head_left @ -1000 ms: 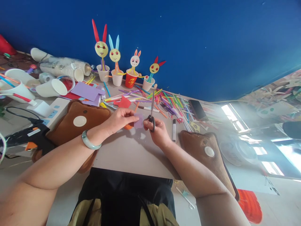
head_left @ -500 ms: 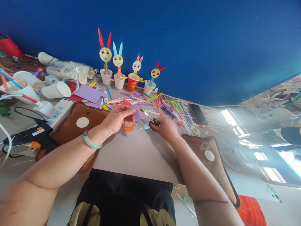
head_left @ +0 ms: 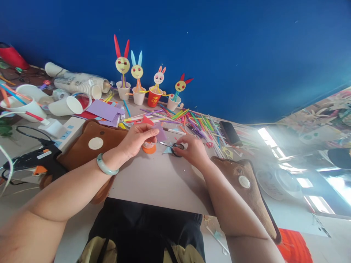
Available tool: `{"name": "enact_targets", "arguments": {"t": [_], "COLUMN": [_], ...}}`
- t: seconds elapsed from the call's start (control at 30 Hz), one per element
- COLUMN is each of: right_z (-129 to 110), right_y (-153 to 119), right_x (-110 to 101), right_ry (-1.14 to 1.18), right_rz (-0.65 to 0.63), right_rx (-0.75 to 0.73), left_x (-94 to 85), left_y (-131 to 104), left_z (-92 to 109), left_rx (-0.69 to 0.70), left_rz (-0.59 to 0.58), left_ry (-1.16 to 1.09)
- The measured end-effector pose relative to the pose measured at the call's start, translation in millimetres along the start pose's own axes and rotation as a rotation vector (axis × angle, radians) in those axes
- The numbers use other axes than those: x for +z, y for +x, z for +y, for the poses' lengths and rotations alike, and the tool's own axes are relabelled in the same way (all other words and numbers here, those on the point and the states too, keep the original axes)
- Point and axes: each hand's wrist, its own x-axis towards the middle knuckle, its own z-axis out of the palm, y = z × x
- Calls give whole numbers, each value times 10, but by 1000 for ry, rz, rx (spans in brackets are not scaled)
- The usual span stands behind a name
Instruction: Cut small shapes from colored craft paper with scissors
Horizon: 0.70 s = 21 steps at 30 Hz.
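My left hand (head_left: 139, 138) pinches a small piece of purple paper (head_left: 160, 132) between thumb and fingers. Scissors (head_left: 177, 149) with black handles are in my right hand (head_left: 195, 150), their blades pointing left toward the lower edge of the purple paper. Whether the blades touch the paper I cannot tell. Below my left hand an orange round object (head_left: 148, 148) sits on the table, partly covered by the fingers. A scrap of light blue paper (head_left: 167, 149) lies by the scissors.
Rabbit-faced figures in cups (head_left: 155, 95) stand along the blue wall. Colourful sticks (head_left: 189, 118) are strewn before them. Purple sheets (head_left: 105, 110) lie left, near a brown cushion (head_left: 82, 146) and a black glue gun (head_left: 38, 157). Another brown cushion (head_left: 236, 190) lies right.
My right hand has turned the scissors, so the handles sit lower and the blades now point left at the purple paper. My left hand stays nearly in place, still holding the paper.
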Motion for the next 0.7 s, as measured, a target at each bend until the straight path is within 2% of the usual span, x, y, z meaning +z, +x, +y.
{"name": "enact_targets", "arguments": {"t": [0.07, 0.13, 0.23, 0.33, 0.4, 0.5, 0.6, 0.7], "right_z": [-93, -207, -357, -405, -369, -257, -168, -148], "right_y": [-51, -120, -226, -284, -280, -231, -190, -194], "right_x": [43, 107, 208, 262, 256, 199, 131, 101], "right_ry": [292, 554, 632, 492, 327, 19, -233, -367], "right_rz": [46, 15, 123, 299, 428, 597, 644, 661], "right_rx": [-35, -70, -126, -255, -401, -604, -699, -764], "left_x": [16, 31, 49, 47, 34, 24, 46, 69], "left_y": [-19, -40, -61, -62, -54, -40, -39, -53], "left_z": [-5, -13, -32, -57, -72, -69, -26, 13], "left_rx": [33, 82, 211, 293, 245, 39, -183, -304], "left_rz": [4, -21, -112, -196, -190, -127, -105, -153], "left_ry": [70, 164, 263, 280, 299, 298, 194, 108]}}
